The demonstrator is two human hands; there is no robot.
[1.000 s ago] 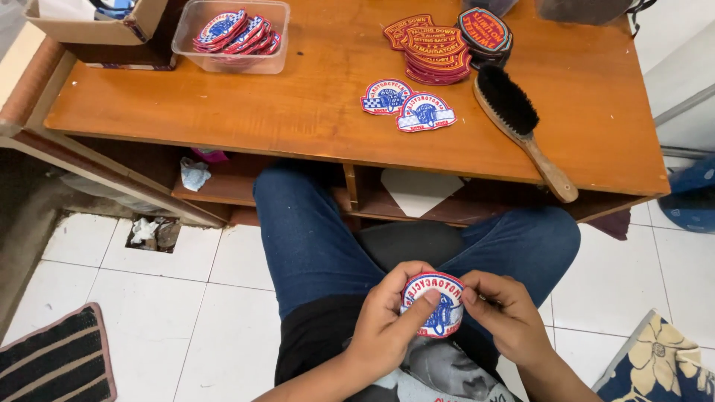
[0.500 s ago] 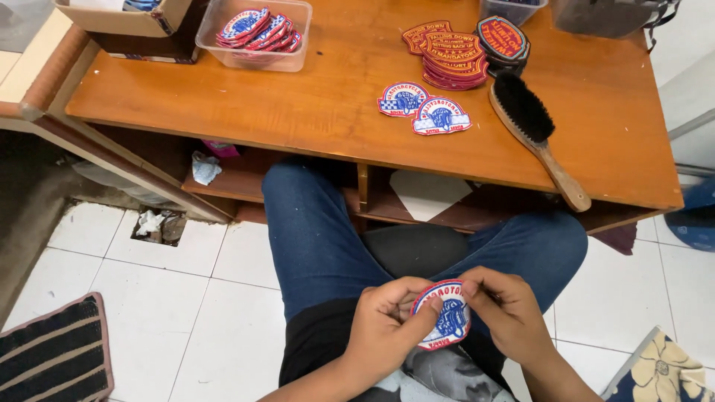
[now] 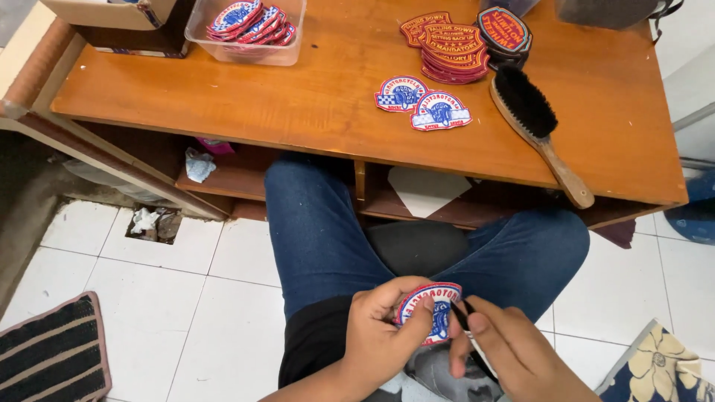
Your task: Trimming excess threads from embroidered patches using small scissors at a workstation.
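I sit at a low wooden table and hold a round embroidered patch, white with a red rim and blue middle, over my lap. My left hand grips its left side, thumb on the face. At the patch's right edge my right hand pinches a thin dark tool; what it is cannot be made out. Two similar patches lie on the tabletop. A clear plastic tub at the back left holds several more.
A stack of orange-red patches and a stack of dark oval ones sit at the back. A black-bristled wooden brush lies at the right. A cardboard box stands far left. A striped mat lies on the tiled floor.
My hands and the patch have shifted a little to the right in my lap, and the right hand's fingers now work at the patch's right edge. The view has tilted down slightly.
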